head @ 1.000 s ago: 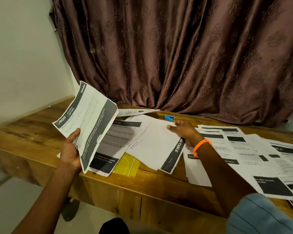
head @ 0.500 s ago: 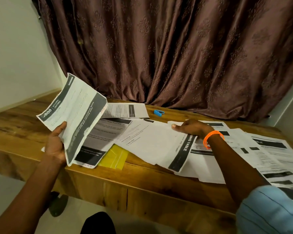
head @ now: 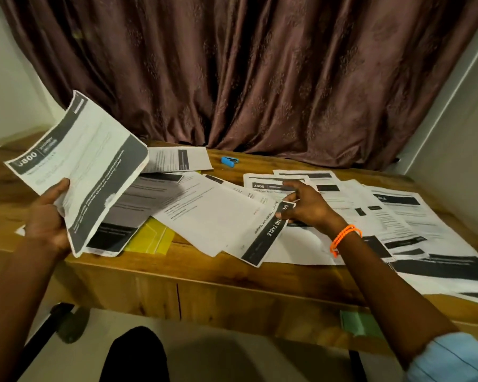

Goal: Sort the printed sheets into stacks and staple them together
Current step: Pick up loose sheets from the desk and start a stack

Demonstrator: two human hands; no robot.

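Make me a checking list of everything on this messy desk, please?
Surface: wooden desk, mostly covered by paper.
Job's things: held sheets lifted off the desk; loose sheets overlapping across the middle and right; blue stapler near the back, apart from both hands.
Clutter: yellow folder partly under the sheets; a green thing below the desk edge, unclear what.
Hands: left hand grips the held sheets; right hand pinches the corner of a loose sheet.
Cables: nothing seen.
Surroundings: brown curtain behind the desk; pale walls on both sides.
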